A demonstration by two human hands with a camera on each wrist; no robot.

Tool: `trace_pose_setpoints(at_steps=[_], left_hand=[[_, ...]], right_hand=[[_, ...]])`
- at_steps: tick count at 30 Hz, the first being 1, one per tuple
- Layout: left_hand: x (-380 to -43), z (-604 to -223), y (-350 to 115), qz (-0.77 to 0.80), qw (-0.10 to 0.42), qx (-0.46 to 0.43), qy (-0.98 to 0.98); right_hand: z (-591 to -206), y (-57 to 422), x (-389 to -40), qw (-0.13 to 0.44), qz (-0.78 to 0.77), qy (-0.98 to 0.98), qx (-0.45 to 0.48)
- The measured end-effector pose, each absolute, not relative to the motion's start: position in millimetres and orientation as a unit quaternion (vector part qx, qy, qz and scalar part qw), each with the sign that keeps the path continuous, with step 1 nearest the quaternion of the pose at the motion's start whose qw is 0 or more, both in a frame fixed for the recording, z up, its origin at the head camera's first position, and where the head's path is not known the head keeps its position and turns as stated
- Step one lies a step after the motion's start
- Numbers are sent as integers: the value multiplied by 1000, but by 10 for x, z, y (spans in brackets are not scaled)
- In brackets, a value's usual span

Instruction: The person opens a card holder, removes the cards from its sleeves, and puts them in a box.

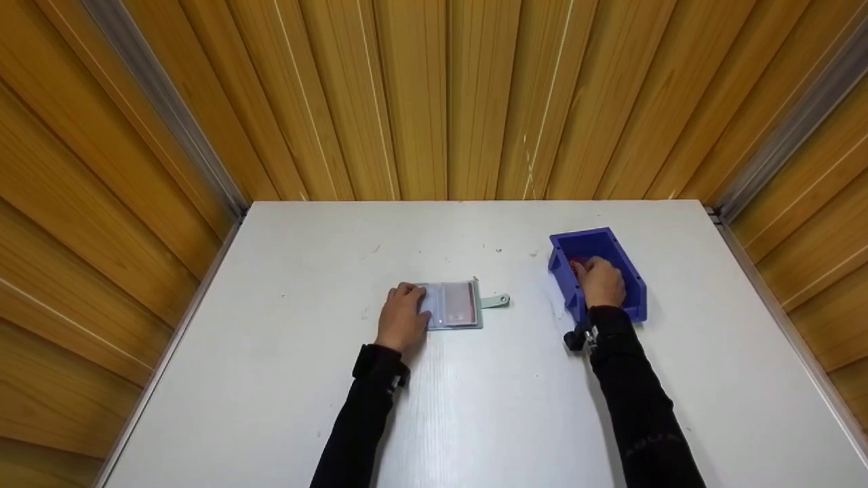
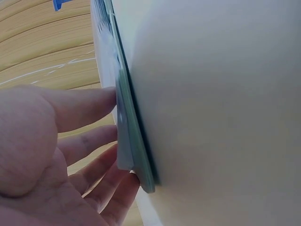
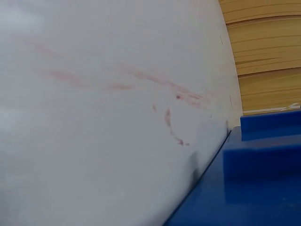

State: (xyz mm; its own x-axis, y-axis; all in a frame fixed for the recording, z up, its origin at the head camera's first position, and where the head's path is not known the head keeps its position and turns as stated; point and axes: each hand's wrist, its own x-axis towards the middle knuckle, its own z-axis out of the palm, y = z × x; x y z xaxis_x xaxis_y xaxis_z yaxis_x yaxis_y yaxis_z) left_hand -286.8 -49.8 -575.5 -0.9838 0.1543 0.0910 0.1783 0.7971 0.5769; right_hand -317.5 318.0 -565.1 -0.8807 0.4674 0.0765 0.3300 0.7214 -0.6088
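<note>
A pale green card holder lies unfolded on the white table, its clear plastic sleeves facing up and its snap strap pointing right. My left hand rests on its left side, with fingers and thumb touching the sleeves. In the left wrist view the fingers spread along the holder's edge. To the right, my right hand reaches into a blue plastic bin, fingers bent beside a small red item. The fingertips are largely hidden, so their grip on it does not show.
The white table has small marks on it, with reddish smears beside the bin in the right wrist view. Wood-patterned panels stand behind the table and on both sides.
</note>
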Motion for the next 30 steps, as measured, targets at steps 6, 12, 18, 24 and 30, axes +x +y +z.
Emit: trace_pose_setpoints(at_steps=[6,12,18,24,30], left_hand=[[-2872,-5760,-496,-302,17,-82,-950],[-2870,-5769,-506,-301,24,-97,-948],[-2869,-5780,-524,-305,35,-111,-945],[-2867,-5791,-526,-309,30,-106,-945],[-2867,-5774,-525,-307,31,-106,-945]], right_hand=[[-5638,3154,-3170,134,286,-922,-223],[-5651,3122,-3192,145,231,-937,-217],[-5675,3098,-3234,149,219,-938,-223],[-5667,3112,-3237,147,234,-936,-219],[-5605,3119,-3188,181,285,-915,-221]])
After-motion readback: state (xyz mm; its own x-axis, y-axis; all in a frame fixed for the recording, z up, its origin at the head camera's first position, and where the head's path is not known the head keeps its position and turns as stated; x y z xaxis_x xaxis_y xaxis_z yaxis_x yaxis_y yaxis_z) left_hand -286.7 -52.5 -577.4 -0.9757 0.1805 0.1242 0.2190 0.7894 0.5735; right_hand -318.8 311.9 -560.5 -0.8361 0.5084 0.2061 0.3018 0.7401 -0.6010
